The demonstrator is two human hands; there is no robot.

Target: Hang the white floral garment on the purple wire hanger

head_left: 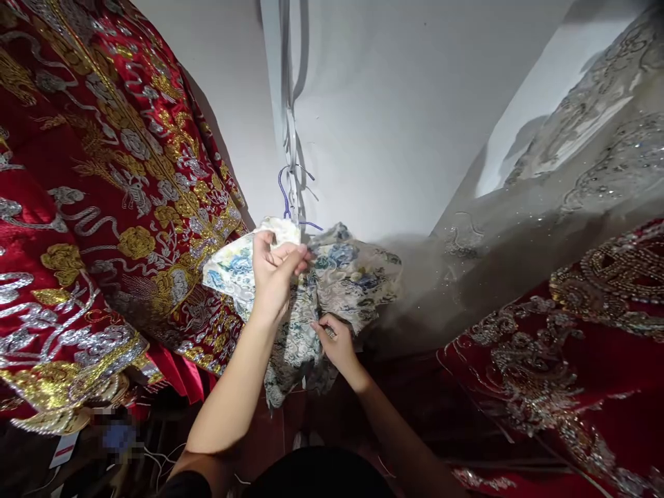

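Note:
A pale short-sleeved floral top (357,277) with blue and green flowers hangs in front of me on a thin purple hanger (283,190). My left hand (274,270) is closed in a pinch at the upper front of the top, just below the collar. Lower down, my right hand (335,339) has its thumb and forefinger pressed together on the front edge of the same top. The fingers hide the small spots that they grip. Whether the front is fastened, I cannot tell.
A red jacket (140,180) with gold and silver embroidery hangs close on the left. Sheer beaded fabric (617,159) and a red beaded garment (539,360) are on the right. A pale upright pole (287,90) stands before the wall. Cables (155,460) lie at lower left.

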